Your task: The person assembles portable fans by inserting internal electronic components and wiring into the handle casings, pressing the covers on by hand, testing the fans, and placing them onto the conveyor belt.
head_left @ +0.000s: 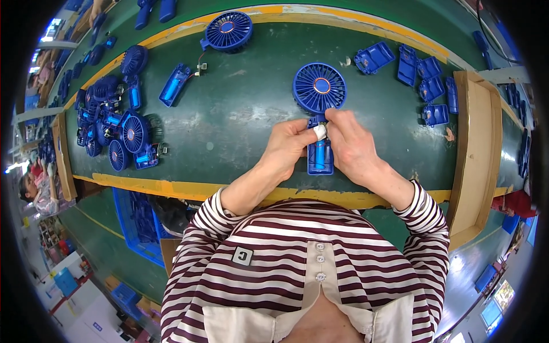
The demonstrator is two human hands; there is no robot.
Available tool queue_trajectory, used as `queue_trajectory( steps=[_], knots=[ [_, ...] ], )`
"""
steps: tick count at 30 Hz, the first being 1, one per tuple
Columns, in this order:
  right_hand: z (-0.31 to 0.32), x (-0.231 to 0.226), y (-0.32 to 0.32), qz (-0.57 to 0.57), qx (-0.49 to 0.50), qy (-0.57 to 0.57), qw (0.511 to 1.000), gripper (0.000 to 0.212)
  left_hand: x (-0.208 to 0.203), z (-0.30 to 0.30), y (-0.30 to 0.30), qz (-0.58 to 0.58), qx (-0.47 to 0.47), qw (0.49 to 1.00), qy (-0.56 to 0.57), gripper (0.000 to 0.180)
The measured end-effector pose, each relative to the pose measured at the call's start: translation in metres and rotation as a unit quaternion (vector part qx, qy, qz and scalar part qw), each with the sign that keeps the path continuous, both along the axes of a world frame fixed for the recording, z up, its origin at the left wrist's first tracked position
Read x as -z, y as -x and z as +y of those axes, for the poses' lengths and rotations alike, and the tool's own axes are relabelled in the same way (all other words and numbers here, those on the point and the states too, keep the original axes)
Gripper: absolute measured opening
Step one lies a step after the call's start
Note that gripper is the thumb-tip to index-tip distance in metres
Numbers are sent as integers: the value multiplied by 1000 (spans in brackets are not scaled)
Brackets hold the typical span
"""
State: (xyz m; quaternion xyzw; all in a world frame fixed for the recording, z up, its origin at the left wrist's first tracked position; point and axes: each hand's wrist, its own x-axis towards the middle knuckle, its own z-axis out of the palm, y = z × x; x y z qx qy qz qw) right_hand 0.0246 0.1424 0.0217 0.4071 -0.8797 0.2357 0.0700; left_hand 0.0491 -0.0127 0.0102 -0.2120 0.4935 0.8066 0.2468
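In front of me a blue handheld fan [322, 87] lies on the green table, its round grille pointing away from me. The back of its handle [320, 164] is uncovered and shows a light-blue battery cell [319, 154]. My left hand [287, 144] is closed at the left of the neck, with something white [319, 132] at the thumb tip, perhaps a finger cover. From the right, my right hand [351, 144] pinches at the same neck. Whatever small part lies between the fingertips is hidden.
A heap of blue fans and handle parts [106, 123] lies at the left. Beyond are another fan [228, 31] and an opened handle [174, 84] with wires. Several blue handle shells [432, 88] lie at the right, beside a cardboard tray [474, 154]. A blue crate [130, 223] stands below the table edge.
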Motion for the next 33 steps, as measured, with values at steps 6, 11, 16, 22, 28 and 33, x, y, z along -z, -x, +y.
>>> queue_trajectory(
  steps=[6,11,16,22,28,33],
  knots=[
    [1,5,0,14,-9,15,1000,29,3,3,-1,-4,-12,1000,1,12],
    [1,8,-1,26,-4,26,999,27,8,5,-1,0,-9,1000,21,11],
    [-2,7,-3,43,66,22,997,21,12,3,-1,-12,-18,1000,16,17],
    [-2,8,2,-40,103,62,992,13,10,5,5,-41,-41,998,-7,10],
    [3,7,7,-93,85,93,988,12,1,-1,12,-70,-33,994,-74,18],
    [6,2,6,-120,69,73,988,19,5,-14,20,-44,28,992,-119,31]
  ],
)
